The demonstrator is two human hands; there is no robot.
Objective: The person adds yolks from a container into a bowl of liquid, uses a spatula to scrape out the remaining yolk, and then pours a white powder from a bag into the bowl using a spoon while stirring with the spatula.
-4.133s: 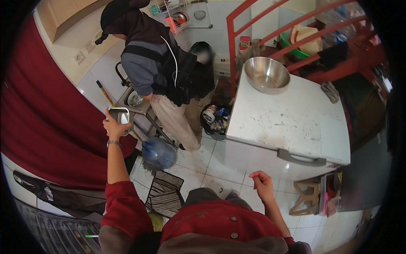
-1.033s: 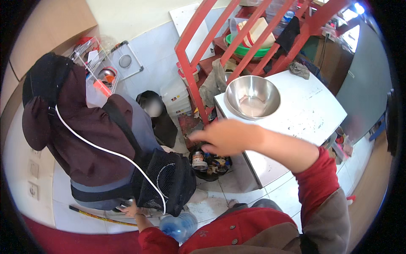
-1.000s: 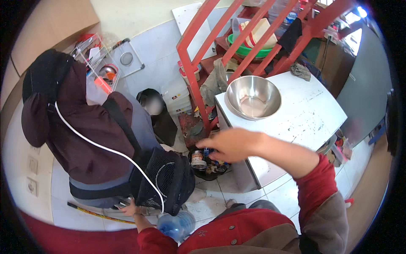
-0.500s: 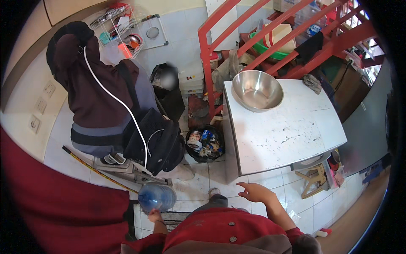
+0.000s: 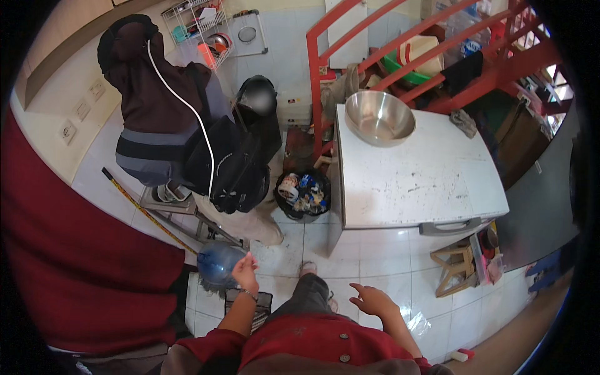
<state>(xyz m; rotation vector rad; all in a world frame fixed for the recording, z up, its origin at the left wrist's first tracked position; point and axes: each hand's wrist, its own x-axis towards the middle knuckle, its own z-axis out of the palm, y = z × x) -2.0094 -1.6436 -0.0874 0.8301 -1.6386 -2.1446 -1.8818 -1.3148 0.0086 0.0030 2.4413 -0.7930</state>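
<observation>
My left hand (image 5: 245,274) is raised in front of a blue translucent water jug (image 5: 219,261) on the floor, covering its right edge. Its fingers look loosely bent and apart, with nothing visible in them. My right hand (image 5: 374,301) hangs over the tiles short of the white cabinet, index finger stretched out, holding nothing. On the scratched top of the white cabinet (image 5: 431,169) sits a steel mixing bowl (image 5: 380,119), near the far left corner. My feet show below, one leg stepping forward.
A person (image 5: 159,125) with a black backpack stands at the left by a counter. A bin (image 5: 302,195) with rubbish is left of the cabinet. Red stair rails (image 5: 315,81) rise behind it. A folding stool (image 5: 454,269) stands right; a red curtain (image 5: 81,269) hangs left.
My left hand has risen and shifted right, now overlapping the jug's edge. The view has shifted, showing the cabinet's front handle and more of my leg. The right hand stays outstretched.
</observation>
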